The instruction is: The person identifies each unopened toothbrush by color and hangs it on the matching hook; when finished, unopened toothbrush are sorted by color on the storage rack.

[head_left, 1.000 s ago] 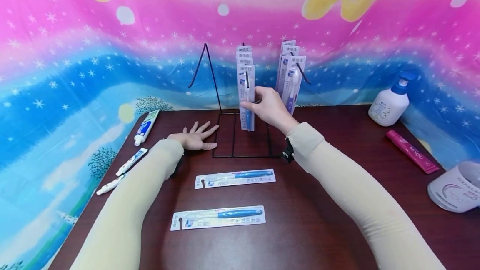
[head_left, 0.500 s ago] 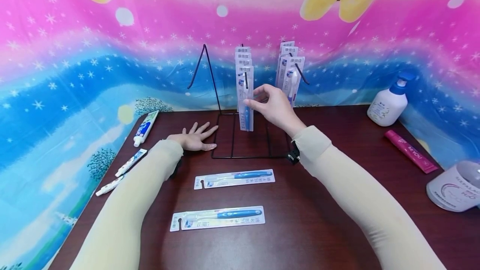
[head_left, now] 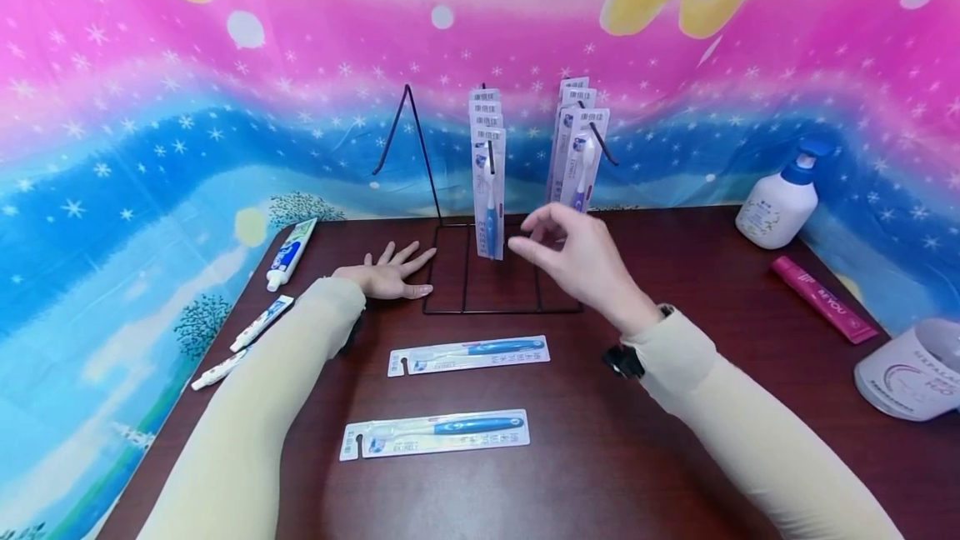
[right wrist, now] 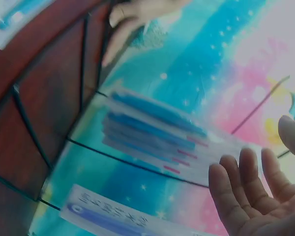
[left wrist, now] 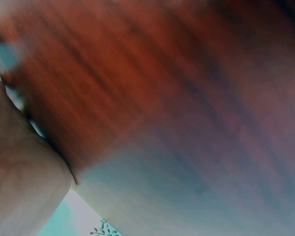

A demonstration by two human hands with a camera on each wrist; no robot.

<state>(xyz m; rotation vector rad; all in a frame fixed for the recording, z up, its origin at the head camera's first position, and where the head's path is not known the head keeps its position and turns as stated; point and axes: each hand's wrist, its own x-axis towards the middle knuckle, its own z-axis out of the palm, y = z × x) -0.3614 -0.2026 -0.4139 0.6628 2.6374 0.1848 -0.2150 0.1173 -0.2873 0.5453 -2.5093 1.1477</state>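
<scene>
In the head view my right hand (head_left: pixel 573 252), fingers loosely bent and holding nothing, hovers just right of several packaged blue toothbrushes (head_left: pixel 490 198) hung on the middle hook of a black wire rack (head_left: pixel 502 312). The right wrist view has these hanging packs (right wrist: pixel 147 132) beyond the fingertips (right wrist: pixel 219 172). Purple toothbrush packs (head_left: pixel 588 148) hang on the right hook; the left hook (head_left: pixel 384 158) is bare. My left hand (head_left: pixel 386 273) lies spread on the table, fingertips right at the rack's left side. Two blue toothbrush packs lie in front, one nearer the rack (head_left: pixel 468 355), one nearer me (head_left: pixel 435 434).
Toothpaste tubes (head_left: pixel 291 255) lie along the table's left edge. To the right are a white pump bottle (head_left: pixel 777 207), a pink tube (head_left: pixel 825 300) and a white tub (head_left: pixel 907 373). A patterned cloth (head_left: pixel 300 140) hangs behind the rack.
My right hand has let go of the front middle toothbrush pack and drawn back to the right and down. The pack stays on its hook. The left hand has kept its place.
</scene>
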